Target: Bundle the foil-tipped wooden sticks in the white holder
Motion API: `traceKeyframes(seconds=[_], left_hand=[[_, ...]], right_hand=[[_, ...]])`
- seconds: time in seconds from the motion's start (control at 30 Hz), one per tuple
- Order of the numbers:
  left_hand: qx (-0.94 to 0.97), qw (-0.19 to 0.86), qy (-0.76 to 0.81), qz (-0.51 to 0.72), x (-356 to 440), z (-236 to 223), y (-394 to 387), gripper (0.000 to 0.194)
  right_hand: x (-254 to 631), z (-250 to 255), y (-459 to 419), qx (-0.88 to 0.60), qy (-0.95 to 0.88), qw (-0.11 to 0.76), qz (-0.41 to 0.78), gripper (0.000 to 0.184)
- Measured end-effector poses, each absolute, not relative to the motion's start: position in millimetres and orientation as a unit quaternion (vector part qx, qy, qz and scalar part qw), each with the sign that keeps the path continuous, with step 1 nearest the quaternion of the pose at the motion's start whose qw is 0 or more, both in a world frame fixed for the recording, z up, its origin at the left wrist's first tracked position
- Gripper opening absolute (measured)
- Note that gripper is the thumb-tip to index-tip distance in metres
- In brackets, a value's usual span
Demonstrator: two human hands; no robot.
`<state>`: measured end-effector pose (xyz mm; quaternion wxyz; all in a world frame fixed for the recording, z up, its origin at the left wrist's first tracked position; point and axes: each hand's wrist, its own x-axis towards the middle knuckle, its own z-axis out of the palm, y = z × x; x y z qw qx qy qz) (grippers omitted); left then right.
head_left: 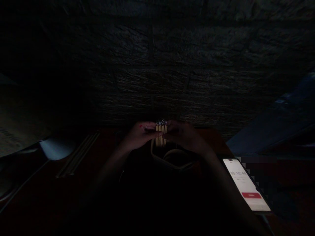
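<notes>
The scene is very dark. My left hand (139, 134) and my right hand (183, 134) meet in the middle of the view, both closed around a small bundle of thin pale sticks (161, 136) with a shiny band at its top. The bundle stands upright between my fingertips, just above a dark container (172, 160) with a pale rim. A ring shows on one left finger.
A lit phone (246, 183) with a timer screen lies at the right. Long thin rods (78, 154) lie at the left beside a pale rounded object (56, 147). A rough dark wall fills the background. A dark slanted object (275, 124) sits far right.
</notes>
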<state>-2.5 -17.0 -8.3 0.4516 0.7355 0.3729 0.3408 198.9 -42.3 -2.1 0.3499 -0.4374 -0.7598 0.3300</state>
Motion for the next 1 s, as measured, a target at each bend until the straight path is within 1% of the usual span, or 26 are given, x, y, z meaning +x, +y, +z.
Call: traceKeyframes(seconds=[0.23,0.33,0.5,0.83,0.93,1.0], left_hand=[[0.731,0.446,0.383,0.348,0,-5,-20,0.019],[0.734,0.428,0.387,0.357,0,-6,-20,0.016],[0.735,0.428,0.378,0.366,0,-10,-18,0.018],[0.73,0.448,0.377,0.353,-8,-9,-15,0.023],[0.731,0.442,0.38,0.354,-7,-8,-15,0.022],[0.735,0.439,0.376,0.355,-6,-8,-15,0.021]], right_hand=[[205,-3,-43,-0.417,-0.754,0.332,0.383,0.023],[211,0,-43,-0.416,-0.741,0.342,0.401,0.025],[215,4,-43,-0.434,-0.721,0.357,0.406,0.025],[211,13,-50,-0.433,-0.672,0.377,0.468,0.041],[210,12,-51,-0.424,-0.678,0.379,0.466,0.045],[205,8,-50,-0.431,-0.691,0.377,0.441,0.045]])
